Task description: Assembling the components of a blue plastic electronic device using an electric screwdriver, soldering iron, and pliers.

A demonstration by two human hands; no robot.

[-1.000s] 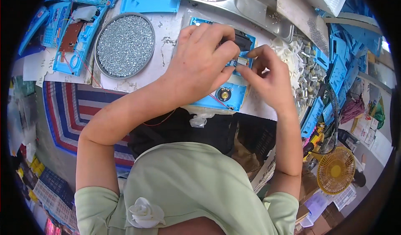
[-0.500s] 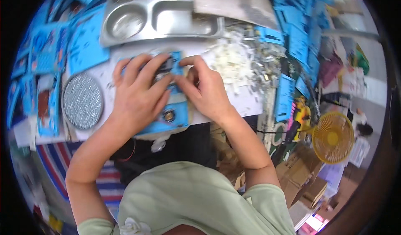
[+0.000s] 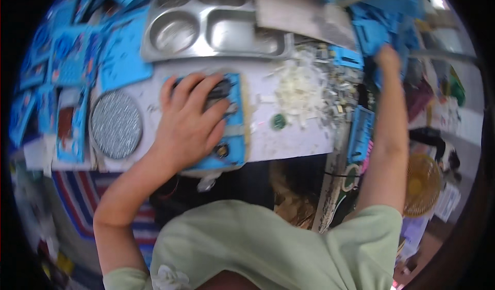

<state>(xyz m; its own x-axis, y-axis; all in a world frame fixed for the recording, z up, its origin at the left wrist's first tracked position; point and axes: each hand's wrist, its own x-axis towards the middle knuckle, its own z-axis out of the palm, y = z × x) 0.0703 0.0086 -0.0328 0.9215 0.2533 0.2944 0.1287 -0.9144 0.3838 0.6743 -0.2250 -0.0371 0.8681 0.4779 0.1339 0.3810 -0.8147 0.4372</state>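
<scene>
My left hand (image 3: 188, 122) lies spread over a blue plastic panel (image 3: 234, 153) at the middle of the table, its fingertips on dark parts set into the panel. A small round dark fitting (image 3: 222, 150) sits near the panel's lower edge. Far to the right, my right arm is stretched out, and my right hand (image 3: 388, 62) is at a heap of blue plastic pieces (image 3: 372, 32). Its fingers are blurred and partly hidden, so whether they hold anything does not show.
A round dish of thin metal pins (image 3: 116, 125) stands left of the panel. Behind is a steel compartment tray (image 3: 201, 53), partly under a board (image 3: 304, 14). White pieces (image 3: 299, 89) and small metal parts (image 3: 343, 86) are heaped to the right, near a green disc (image 3: 278, 121). More blue panels (image 3: 124, 53) lie left.
My right hand has left the panel and swung far right to the blue heap. My left hand stays on the panel. The green disc has come into sight on the table.
</scene>
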